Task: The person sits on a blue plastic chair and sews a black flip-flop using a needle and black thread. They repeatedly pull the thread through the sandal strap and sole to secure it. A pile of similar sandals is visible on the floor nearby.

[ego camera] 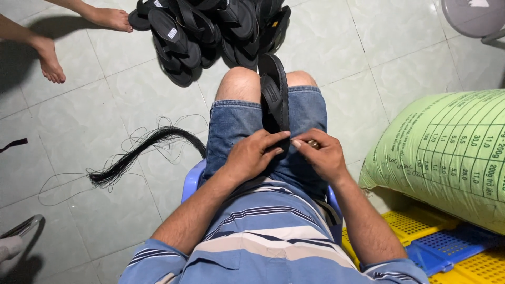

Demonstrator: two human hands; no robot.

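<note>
Between the knees of the seated person, a black sandal (274,94) lies lengthwise along the denim shorts (236,123), its toe end pointing toward the pile of black sandals (210,31) on the floor; the left hand (252,155) closes its grip on the near end of the sandal, fingers across the sole; the right hand (323,155) touches that same end, its grip pinched shut on a small metallic thing too small to tell; on one sandal of the pile sits a small white rectangular label (172,33); right of the sandal leans a bulging light-green sack (447,152) printed with a dark grid, resting on yellow and blue plastic crates (447,244); left of the sandal a bundle of black strings (137,152) sprawls over the pale green tiled floor (105,94); beyond it, another person's bare feet (50,60).
</note>
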